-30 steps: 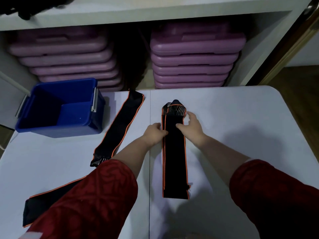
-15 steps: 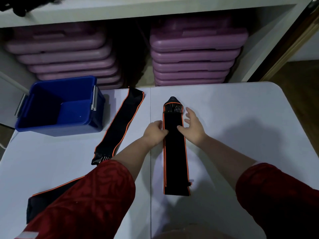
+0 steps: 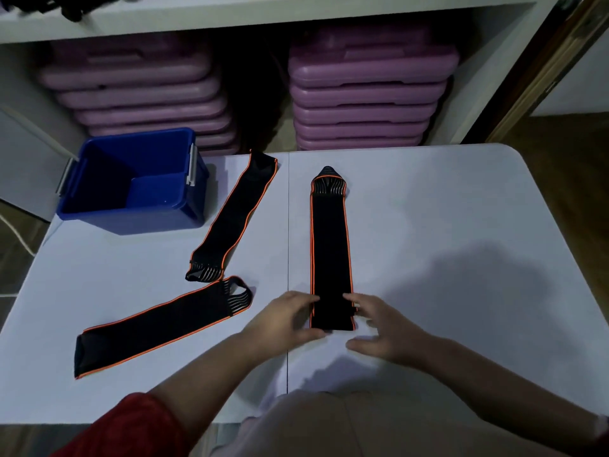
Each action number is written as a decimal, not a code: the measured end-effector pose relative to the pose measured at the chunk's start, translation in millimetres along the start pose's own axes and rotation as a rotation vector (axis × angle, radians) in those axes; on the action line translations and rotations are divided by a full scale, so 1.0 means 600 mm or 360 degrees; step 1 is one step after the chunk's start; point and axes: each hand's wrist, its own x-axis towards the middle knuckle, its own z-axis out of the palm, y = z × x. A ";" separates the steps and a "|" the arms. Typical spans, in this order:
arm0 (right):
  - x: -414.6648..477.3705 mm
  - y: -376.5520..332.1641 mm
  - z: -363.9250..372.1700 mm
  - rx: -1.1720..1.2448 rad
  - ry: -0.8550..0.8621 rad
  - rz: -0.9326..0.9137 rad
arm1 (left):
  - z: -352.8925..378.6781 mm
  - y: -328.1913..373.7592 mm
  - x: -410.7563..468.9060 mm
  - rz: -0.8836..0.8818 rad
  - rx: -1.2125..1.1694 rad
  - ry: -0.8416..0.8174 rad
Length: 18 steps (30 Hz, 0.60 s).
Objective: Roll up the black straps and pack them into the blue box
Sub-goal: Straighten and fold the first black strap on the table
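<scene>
Lying flat near the middle of the white table [image 3: 461, 209], the strap [image 3: 329, 255] being worked on runs straight from the near edge toward the far edge, black with orange piping, its ribbed pointed tip at the far end. Both bare hands sit at its near end. The left hand [image 3: 286, 319] has its fingers curled against the strap's left border, touching the cloth. The right hand [image 3: 384, 328] rests at the right border with fingers spread apart and loose; whether it actually pinches the strap I cannot tell. Neither hand is closed around anything.

A second strap [image 3: 235, 216] lies slanted left of the table's centre seam, its plain end at the far edge and its ribbed end pointing toward the near left. A third strap [image 3: 158, 328] lies just below it, slanted across the near left part of the table, the two ribbed ends close together but apart.

At the far left corner stands the blue box [image 3: 131, 222], open, with grey latches on its sides, nothing visible inside. No writing or brand can be read on the box or any strap.

Bare tabletop stretches along the whole right side, from near edge to the rounded far right corner. Beyond the far edge, stacked purple cases [image 3: 365, 94] fill a white shelf [image 3: 263, 11].
</scene>
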 end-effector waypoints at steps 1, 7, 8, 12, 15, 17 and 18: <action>-0.004 0.001 0.016 -0.0008 0.0049 -0.0050 | 0.010 0.001 -0.006 -0.0043 -0.0046 0.0072; 0.006 -0.014 0.074 -0.0049 0.0293 -0.0078 | 0.038 0.010 -0.023 -0.0146 -0.0215 0.0340; 0.010 -0.011 0.075 -0.0105 0.0313 -0.0098 | 0.039 0.008 -0.024 -0.0130 -0.0186 0.0322; 0.027 -0.007 0.074 -0.0343 0.0349 -0.0114 | 0.040 0.002 -0.015 -0.0031 0.0168 0.0138; 0.034 -0.007 0.071 -0.0364 0.0426 -0.0073 | 0.040 0.006 -0.005 -0.0044 0.0286 0.0142; 0.037 -0.006 0.065 -0.0344 0.0448 -0.0056 | 0.039 0.007 0.000 -0.0125 0.0288 0.0165; 0.038 -0.004 0.062 -0.0318 0.0457 -0.0048 | 0.038 0.007 0.003 -0.0142 0.0272 0.0158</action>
